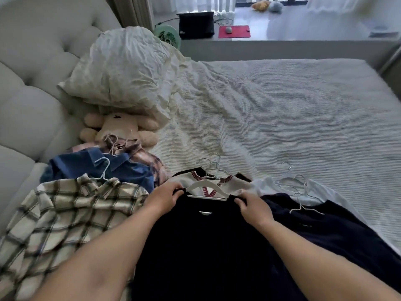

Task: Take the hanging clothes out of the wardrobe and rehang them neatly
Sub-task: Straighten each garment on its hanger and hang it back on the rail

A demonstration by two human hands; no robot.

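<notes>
A black top (201,242) lies on the bed in front of me with a white hanger (206,187) at its neck. My left hand (165,197) pinches the top's left shoulder and my right hand (253,206) pinches its right shoulder. Under it lies a cream top with red stitching (225,181). A cream plaid shirt (65,216) on a wire hanger lies at the left, with a blue shirt (86,168) and a pink plaid garment (149,161) behind it. A dark navy garment (338,233) and a white garment (273,185) with wire hangers lie at the right.
The bed (282,118) has a ribbed white cover. A pillow (121,68) and a plush bear (121,127) lie by the padded headboard (32,72). Beyond the bed a ledge holds a green fan (168,35), a black bag (196,25) and a red mat (234,31).
</notes>
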